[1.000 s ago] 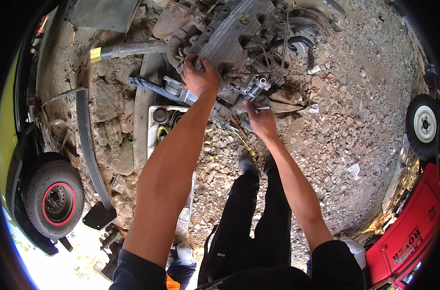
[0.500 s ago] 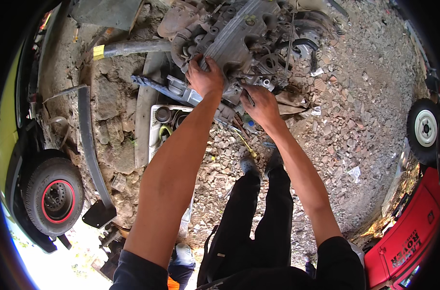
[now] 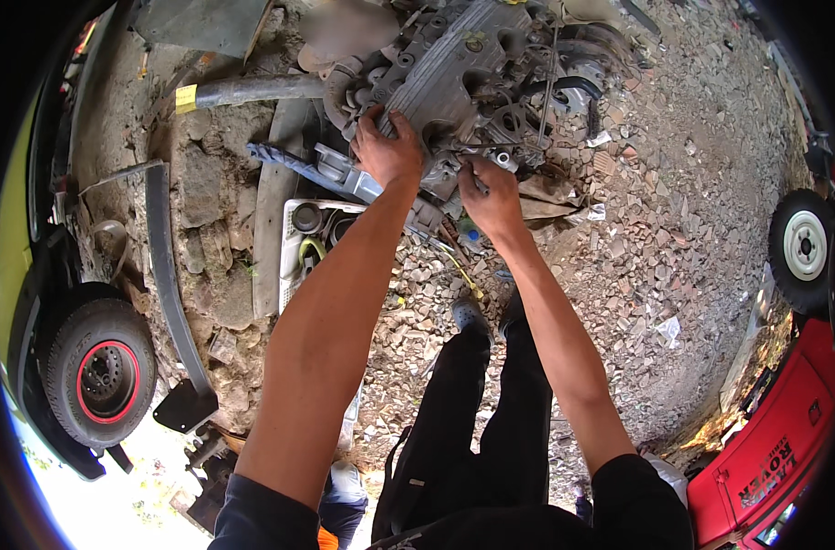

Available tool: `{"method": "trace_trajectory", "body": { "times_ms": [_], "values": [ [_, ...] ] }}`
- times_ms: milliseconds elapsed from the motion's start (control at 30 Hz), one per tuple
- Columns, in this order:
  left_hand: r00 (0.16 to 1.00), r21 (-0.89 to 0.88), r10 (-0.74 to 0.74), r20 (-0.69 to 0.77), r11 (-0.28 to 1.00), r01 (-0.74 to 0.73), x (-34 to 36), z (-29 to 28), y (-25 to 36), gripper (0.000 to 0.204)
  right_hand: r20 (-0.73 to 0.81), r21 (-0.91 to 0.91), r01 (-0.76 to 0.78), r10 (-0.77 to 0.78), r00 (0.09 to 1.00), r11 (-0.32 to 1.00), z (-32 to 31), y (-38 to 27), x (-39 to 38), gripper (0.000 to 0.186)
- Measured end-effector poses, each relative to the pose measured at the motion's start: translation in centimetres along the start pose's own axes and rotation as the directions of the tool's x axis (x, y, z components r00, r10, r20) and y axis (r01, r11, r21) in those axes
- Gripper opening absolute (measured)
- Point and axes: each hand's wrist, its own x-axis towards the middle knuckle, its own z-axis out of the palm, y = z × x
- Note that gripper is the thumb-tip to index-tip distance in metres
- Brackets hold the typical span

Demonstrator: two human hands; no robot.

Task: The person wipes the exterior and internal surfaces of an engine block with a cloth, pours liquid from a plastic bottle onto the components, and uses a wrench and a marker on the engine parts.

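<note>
A grey, greasy engine point(image 3: 445, 78) with a ribbed metal cover lies on the ground before me. My left hand point(image 3: 387, 151) rests on the near left end of that cover, fingers apart and bent over its edge. At the engine's near end, just right of it, my right hand point(image 3: 492, 197) is closed. A short dark piece, like a slim tool's end, shows in its fist; its kind is hard to make out. The right fingertips touch or nearly touch the metal parts there, and they hide what is under them.
A white crate point(image 3: 293, 229) holding round parts stands left of my forearm. Beside the engine lie a black hose point(image 3: 261, 89) and a brown cloth point(image 3: 547, 197). Broken stone covers the ground point(image 3: 637, 302). A loose-looking wheel point(image 3: 101, 371) and a red vehicle point(image 3: 770, 440) flank me.
My right hand has turned slightly at the engine's near end, and less of the dark piece shows. The left hand stays on the cover.
</note>
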Motion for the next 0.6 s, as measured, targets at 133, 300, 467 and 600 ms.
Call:
{"method": "trace_trajectory", "body": {
  "times_ms": [133, 300, 467, 600],
  "values": [
    [1.000, 0.011, -0.020, -0.003, 1.000, 0.021, -0.2, 0.1, 0.1, 0.033, -0.004, -0.218, 0.304, -0.312, 0.950, 0.927, 1.1, 0.3, -1.6, 0.021],
    [1.000, -0.049, 0.025, -0.004, 0.998, -0.025, 0.0, 0.0, 0.1, 0.032, 0.029, -0.281, 0.376, -0.383, 0.923, 0.883, 2.3, 0.7, -2.3, 0.034],
    [1.000, -0.025, 0.019, -0.012, 0.999, -0.020, -0.1, 0.0, 0.1, 0.032, 0.389, 0.257, -0.364, 0.250, 0.887, 0.895, -1.1, 2.8, -1.2, 0.014],
    [1.000, -0.012, 0.006, -0.022, 1.000, -0.006, 0.0, 0.0, 0.1, 0.031, 0.160, 0.123, 0.252, -0.270, 0.950, 0.960, -1.7, 2.5, -1.2, 0.019]
  ]
}}
